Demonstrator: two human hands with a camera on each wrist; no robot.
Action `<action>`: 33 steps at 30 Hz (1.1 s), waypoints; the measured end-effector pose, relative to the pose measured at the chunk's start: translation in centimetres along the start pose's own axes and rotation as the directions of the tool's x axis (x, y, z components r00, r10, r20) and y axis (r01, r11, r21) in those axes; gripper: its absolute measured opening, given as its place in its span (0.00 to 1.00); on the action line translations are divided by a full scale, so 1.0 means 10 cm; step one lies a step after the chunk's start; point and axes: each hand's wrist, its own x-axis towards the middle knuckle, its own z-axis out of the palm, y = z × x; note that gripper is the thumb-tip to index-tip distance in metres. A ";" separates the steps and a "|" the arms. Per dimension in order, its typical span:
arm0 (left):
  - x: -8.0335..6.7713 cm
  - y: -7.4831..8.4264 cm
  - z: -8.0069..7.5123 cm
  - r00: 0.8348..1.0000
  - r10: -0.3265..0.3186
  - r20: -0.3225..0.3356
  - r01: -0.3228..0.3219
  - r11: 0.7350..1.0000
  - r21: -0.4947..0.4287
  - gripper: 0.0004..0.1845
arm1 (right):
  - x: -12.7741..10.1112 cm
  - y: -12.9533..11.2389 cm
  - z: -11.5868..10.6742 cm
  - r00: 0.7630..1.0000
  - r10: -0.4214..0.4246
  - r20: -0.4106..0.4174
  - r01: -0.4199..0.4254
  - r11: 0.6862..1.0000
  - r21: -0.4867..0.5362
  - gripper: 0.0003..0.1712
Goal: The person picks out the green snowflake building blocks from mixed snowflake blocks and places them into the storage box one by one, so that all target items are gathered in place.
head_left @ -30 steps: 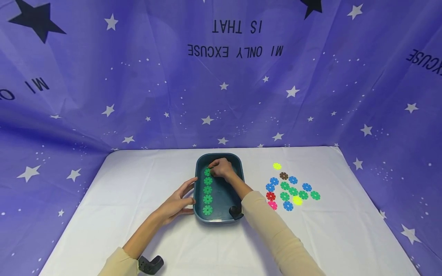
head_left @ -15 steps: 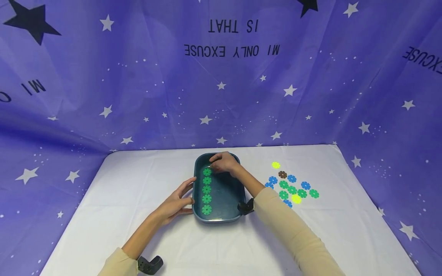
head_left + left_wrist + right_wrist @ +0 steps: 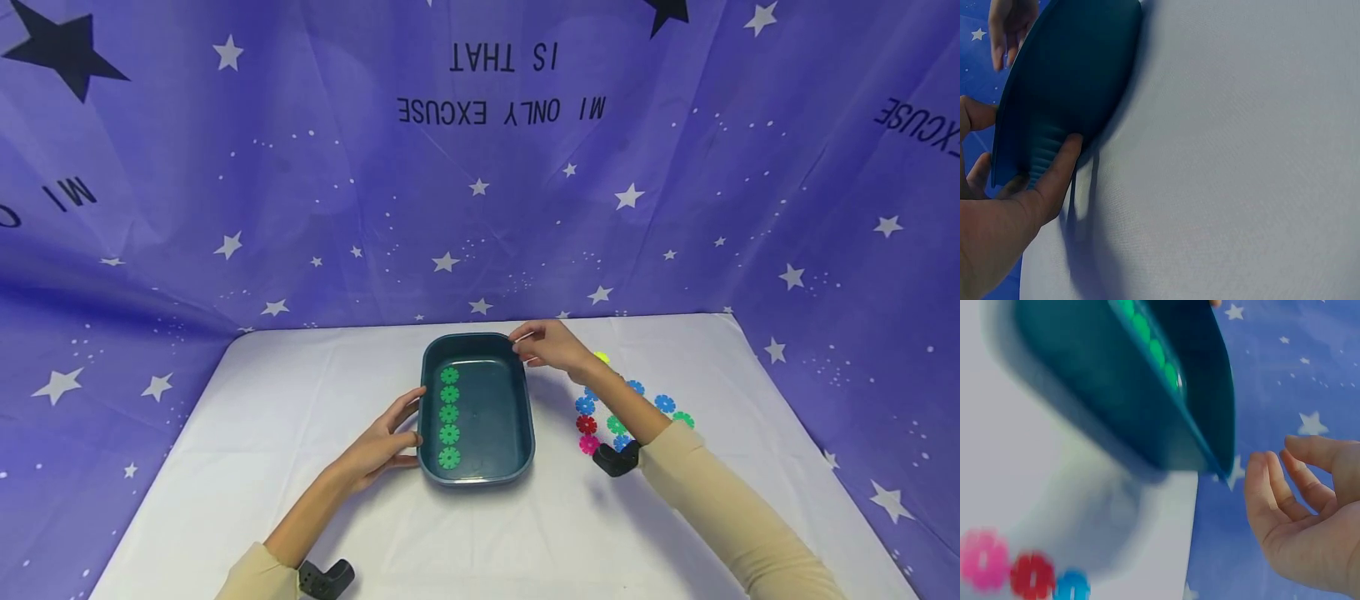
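A dark teal plastic tray (image 3: pixel 491 425) lies on the white table, with a column of green notched plastic discs (image 3: pixel 449 413) along its left side. My left hand (image 3: pixel 382 437) steadies the tray from the left, its spread fingers (image 3: pixel 1063 165) touching the outer wall and rim. Beyond the tray's far right corner is my right hand (image 3: pixel 551 343), with loosely bent fingers and nothing between them. In the right wrist view this hand (image 3: pixel 1310 512) hangs apart from the rim.
Right of the tray lie loose notched discs, among them a red disc (image 3: pixel 587 424), a pink disc (image 3: pixel 589 445) and a blue disc (image 3: pixel 664 403). My right forearm covers part of this group. A purple star-patterned curtain (image 3: pixel 480 233) stands behind the white tablecloth (image 3: pixel 300 383).
My right hand has left the inside of the tray and moved right, past its far right corner. My left hand and the green discs have stayed in place.
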 end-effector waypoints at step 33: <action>0.01 0.00 0.00 1.000 -0.002 -0.003 0.002 1.000 0.018 0.46 | -1.48 1.62 -1.42 0.948 0.077 -0.308 -0.169 0.944 -0.285 0.25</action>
